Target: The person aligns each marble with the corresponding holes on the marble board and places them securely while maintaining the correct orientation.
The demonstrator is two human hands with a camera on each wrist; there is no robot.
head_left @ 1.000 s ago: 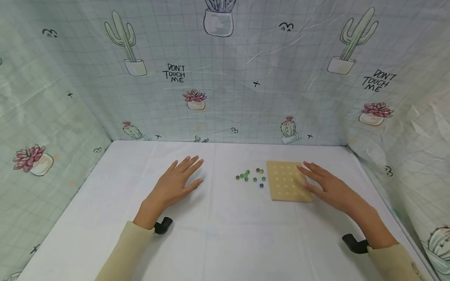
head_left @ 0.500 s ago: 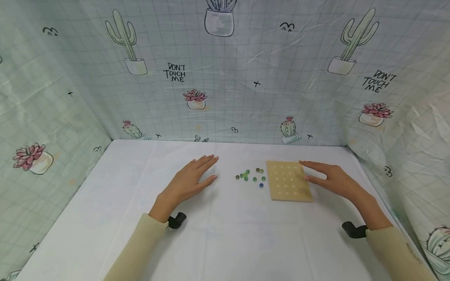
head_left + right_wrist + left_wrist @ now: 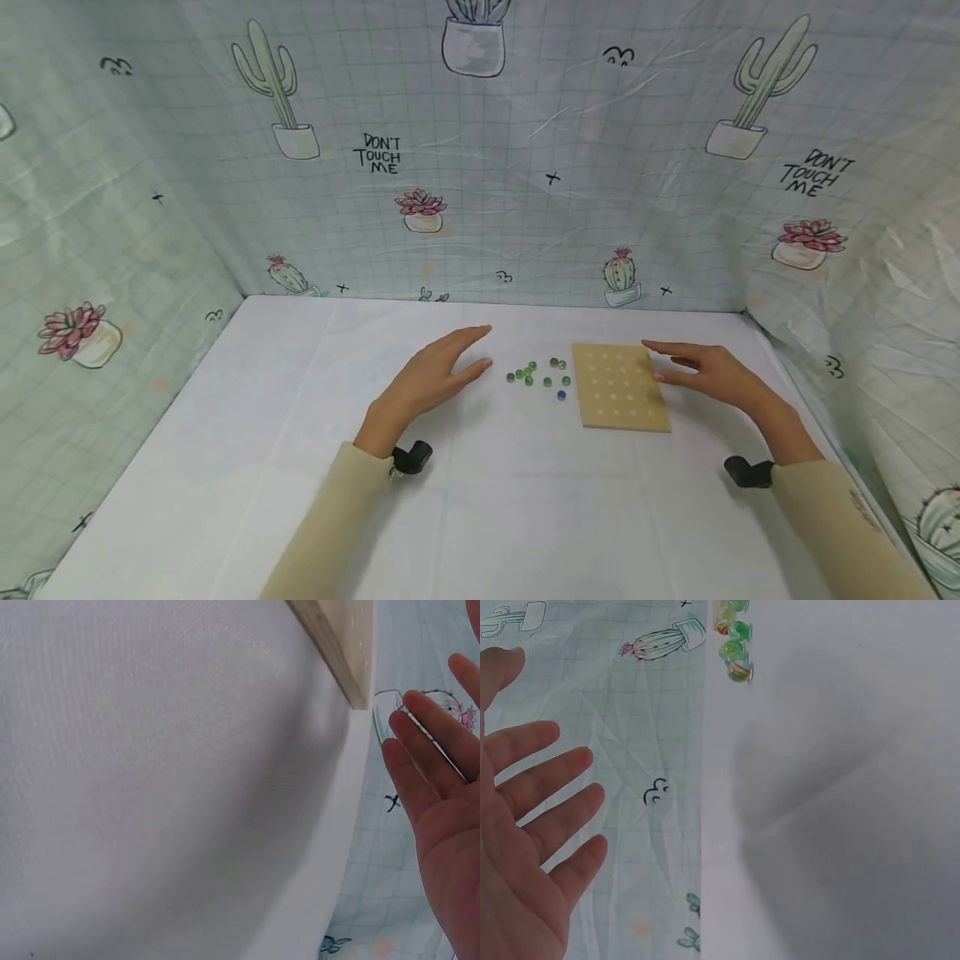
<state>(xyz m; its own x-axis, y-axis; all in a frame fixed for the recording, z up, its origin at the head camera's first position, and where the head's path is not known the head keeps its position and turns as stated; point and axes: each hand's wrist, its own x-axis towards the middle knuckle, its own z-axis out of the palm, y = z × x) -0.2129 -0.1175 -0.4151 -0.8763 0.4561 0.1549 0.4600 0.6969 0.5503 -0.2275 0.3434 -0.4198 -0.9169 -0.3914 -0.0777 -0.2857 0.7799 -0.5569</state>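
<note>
Neither hand holds anything: left hand (image 3: 431, 371) has straight fingers, thumb wide of them; right hand (image 3: 708, 371) also straight-fingered, gap moderate, tips at the right edge of the wooden board (image 3: 622, 408), contact can't be confirmed. Board lies flat, right of centre, nearer the table's (image 3: 480, 517) back edge, rows of pale spots on top. Loose marbles (image 3: 528, 381) sit just off its left edge, blue marble (image 3: 561, 396) frontmost. Risk, my read: nothing pens the marbles, so a brushing finger or nudged board could scatter them.
</note>
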